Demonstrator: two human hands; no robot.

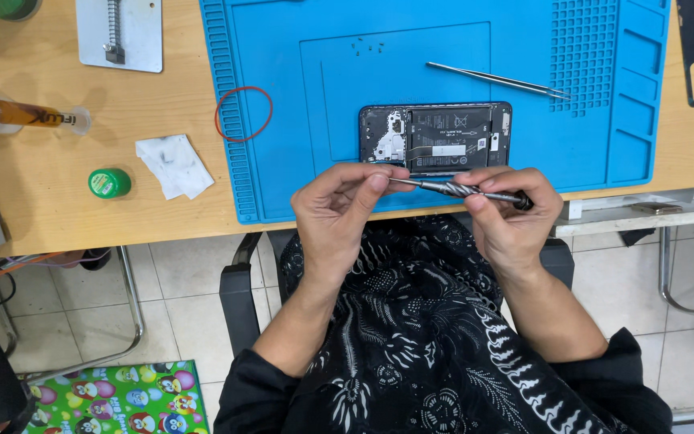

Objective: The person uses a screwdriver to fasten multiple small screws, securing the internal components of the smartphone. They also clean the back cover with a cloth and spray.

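Both hands grip a metal screwdriver [459, 190] horizontally: left hand [337, 210] pinches the tip end, right hand [512, 217] clamps the handle. The screwdriver sits just in front of the opened phone [435, 138] on the blue mat [443, 96]. Tweezers [498, 80] lie beyond the phone.

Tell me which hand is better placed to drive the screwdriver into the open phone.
Right, probably. The right hand grips the screwdriver by its handle; the left hand only pinches the tip end. The opened phone lies just beyond both.

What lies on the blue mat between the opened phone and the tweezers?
Nothing: in the head view the blue mat is bare between the opened phone and the tweezers.
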